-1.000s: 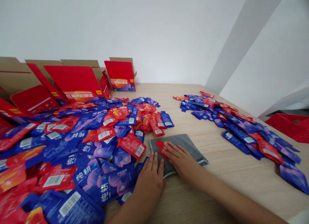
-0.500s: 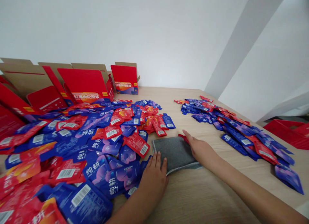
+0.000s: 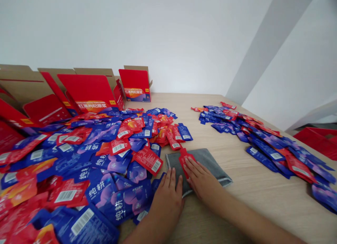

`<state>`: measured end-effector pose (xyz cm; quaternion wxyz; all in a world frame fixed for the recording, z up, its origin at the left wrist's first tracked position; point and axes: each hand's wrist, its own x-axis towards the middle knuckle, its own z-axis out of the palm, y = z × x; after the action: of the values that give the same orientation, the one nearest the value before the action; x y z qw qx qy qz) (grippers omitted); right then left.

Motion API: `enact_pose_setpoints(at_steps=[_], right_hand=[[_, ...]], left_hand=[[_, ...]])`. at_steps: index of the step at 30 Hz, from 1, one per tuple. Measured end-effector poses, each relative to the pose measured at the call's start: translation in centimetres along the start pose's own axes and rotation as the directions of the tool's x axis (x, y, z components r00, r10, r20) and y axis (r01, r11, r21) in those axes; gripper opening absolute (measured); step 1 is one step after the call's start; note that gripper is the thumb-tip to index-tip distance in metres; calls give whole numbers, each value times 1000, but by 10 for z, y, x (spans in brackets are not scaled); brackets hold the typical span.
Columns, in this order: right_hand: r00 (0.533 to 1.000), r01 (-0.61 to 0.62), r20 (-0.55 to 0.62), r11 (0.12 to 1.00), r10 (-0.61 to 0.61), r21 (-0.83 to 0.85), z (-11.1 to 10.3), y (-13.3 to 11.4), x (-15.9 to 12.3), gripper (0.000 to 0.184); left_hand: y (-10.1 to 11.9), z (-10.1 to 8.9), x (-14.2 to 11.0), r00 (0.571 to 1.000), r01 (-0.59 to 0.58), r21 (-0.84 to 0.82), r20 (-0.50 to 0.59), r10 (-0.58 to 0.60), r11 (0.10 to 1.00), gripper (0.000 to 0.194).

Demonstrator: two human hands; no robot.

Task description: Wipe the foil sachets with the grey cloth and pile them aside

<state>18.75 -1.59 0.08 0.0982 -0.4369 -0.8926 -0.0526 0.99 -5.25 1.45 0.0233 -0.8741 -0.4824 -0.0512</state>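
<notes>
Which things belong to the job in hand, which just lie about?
In the job:
red pouch under the right hand
gray cloth, left hand at its edge
left pouch pile, right pouch pile, likely

Seemingly lying about:
open red boxes behind
red object, right edge

Boxes (image 3: 85, 88) at ten o'clock, lone box (image 3: 134, 84) at eleven, wall (image 3: 179, 40) at twelve, red container (image 3: 314, 140) toward three

Red boxes (image 3: 84, 84): "红黑枸杞原浆"; far box (image 3: 135, 82) also "40". Blue pouch (image 3: 130, 204): "纯耕".
</notes>
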Motion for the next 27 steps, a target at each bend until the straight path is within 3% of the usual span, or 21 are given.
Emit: enact_pose_setpoints(at_steps=[4,8,11,14,17,19,21,23,25,27], right_hand=[[996,-91,3,993,91,-70,-1,23,-12,43],[981,-181,74,983,181,-6,-20,39,-17,54],[965,-250,107,961,238,119,-38,42,-10,61],[938,-338,36,889,344,308,-47,52,0,67],[896,-362,-29,768,442,528,-44,64,5,61],[890,-339,-56,736,454,586,-36,66,2,58],[911,-296,-104,808,399,510,-26,58,-6,53],[956,-215,-115,913,269,348,-16,44,-15,46],[988,-129,-65,974,143,187,-8,30,-21,43],[996,-92,-18,994,93,53,-3,21,-20,44]], left_hand=[[-1,2,0,1000,2,2,-15,-2,1000,47],[-1,2,0,1000,-2,-11,-10,2,1000,49],[1,-1,1,1000,9,-16,3,-9,1000,48],[2,-4,1,1000,18,-9,24,-18,1000,48],[2,-6,2,999,12,-3,38,-12,1000,48],[2,-7,2,999,17,-6,41,-17,1000,48],[2,-6,2,999,17,-15,47,-17,1000,49],[2,-5,2,998,15,-23,53,-14,1000,50],[1,-5,2,999,8,-27,52,-6,1000,50],[1,-6,2,999,0,-25,44,1,1000,49]])
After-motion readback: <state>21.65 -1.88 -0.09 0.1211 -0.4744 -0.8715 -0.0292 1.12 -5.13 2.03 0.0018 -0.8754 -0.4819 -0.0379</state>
